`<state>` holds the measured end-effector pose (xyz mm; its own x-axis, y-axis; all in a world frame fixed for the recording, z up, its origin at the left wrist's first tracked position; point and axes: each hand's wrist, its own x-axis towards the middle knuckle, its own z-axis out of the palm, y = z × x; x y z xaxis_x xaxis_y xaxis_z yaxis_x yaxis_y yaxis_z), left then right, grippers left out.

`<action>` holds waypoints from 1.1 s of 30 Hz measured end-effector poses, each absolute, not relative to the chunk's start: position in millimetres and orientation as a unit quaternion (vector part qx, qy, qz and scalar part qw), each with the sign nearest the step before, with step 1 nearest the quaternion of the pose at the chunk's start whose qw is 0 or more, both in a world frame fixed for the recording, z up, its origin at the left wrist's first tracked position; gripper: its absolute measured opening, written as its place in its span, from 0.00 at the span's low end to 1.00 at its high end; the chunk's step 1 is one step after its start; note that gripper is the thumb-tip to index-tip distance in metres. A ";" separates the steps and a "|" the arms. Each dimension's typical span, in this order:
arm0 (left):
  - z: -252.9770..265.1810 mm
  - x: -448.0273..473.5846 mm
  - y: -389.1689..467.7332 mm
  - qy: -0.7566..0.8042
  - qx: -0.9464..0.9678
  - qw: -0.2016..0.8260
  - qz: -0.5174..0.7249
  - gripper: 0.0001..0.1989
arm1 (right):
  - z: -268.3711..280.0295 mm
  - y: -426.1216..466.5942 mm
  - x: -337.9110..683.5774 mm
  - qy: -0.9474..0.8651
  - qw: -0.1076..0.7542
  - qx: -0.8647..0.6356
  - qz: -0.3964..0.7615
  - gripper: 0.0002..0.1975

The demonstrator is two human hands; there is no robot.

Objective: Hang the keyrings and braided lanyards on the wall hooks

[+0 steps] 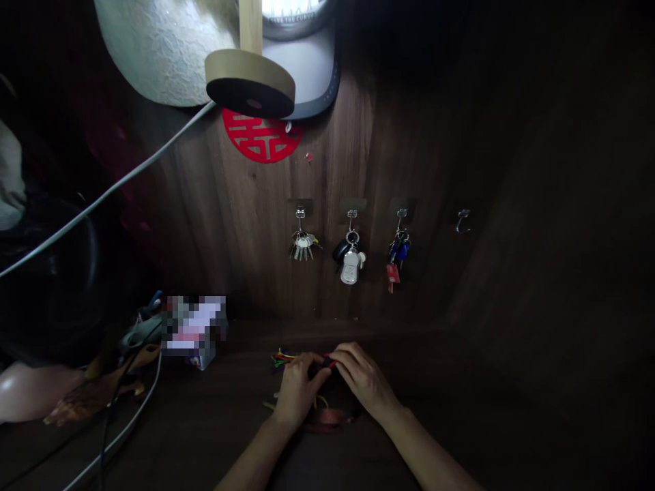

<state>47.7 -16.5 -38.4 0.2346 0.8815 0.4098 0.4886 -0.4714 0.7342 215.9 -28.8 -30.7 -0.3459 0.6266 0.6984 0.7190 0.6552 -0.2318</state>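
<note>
- Presently both hands meet at lower centre, low over a dark wooden surface (434, 389).
- Cord (328, 364): small, red and dark, in the gap between the hands, at their fingertips. Dim light; detail too fine to read.
- Left hand (298, 385): thumb and forefinger pinching the cord's dark part, other fingers curled behind.
- Right hand (362, 376): fingertips closed together on the cord's red end, pinching it; thumb hidden by the fingers.
- Strands (281, 357): red, green, yellow and blue, fanning out just left of the left hand. Whether they join the cord, cannot tell; hand covers the middle.
- Strap (330, 417): reddish brown, lying on the surface below and between the wrists, yellowish loop (321, 401) just above it.
- Wall (245, 239) beyond: wood grain, row of four metal hooks. Keys hang on three: plain bunch (303, 247) at left, silver fob (350, 266) in the middle, blue-headed keys with red tag (393, 273) next. Fourth hook (463, 221) furthest right.
- Above: round lamp (250, 82) on a wooden post, in front of a lacy cap (158, 54) and a grey cap (310, 75); red cut-out (263, 142) below.
- Left side: blurred-out box (197, 334), white cable (134, 416), pinkish object (35, 392), all well apart from the hands.
</note>
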 end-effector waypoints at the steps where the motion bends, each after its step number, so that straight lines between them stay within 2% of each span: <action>1: -38.6 47.4 -16.3 0.459 0.747 0.235 0.419 0.03 | -31.7 -28.2 216.5 -0.817 0.398 -0.415 -0.055 0.12; 8: -40.0 45.8 -16.2 0.461 0.731 0.219 0.453 0.02 | -40.1 -22.1 221.0 -0.801 0.397 -0.444 -0.052 0.11; 17: -37.7 38.8 -15.0 0.479 0.659 0.189 0.548 0.14 | -37.6 -22.2 221.1 -0.815 0.362 -0.450 -0.053 0.10; 21: -32.0 36.3 -17.0 0.469 0.644 0.194 0.572 0.16 | -32.4 -25.7 219.1 -0.816 0.356 -0.452 -0.054 0.12; 26: -32.3 35.6 -19.3 0.453 0.621 0.229 0.597 0.12 | -26.2 -31.7 216.1 -0.829 0.357 -0.425 -0.065 0.16; 33: -32.7 44.1 -27.8 0.439 0.663 0.229 0.562 0.06 | -31.7 -29.5 208.0 -0.822 0.433 -0.365 -0.058 0.12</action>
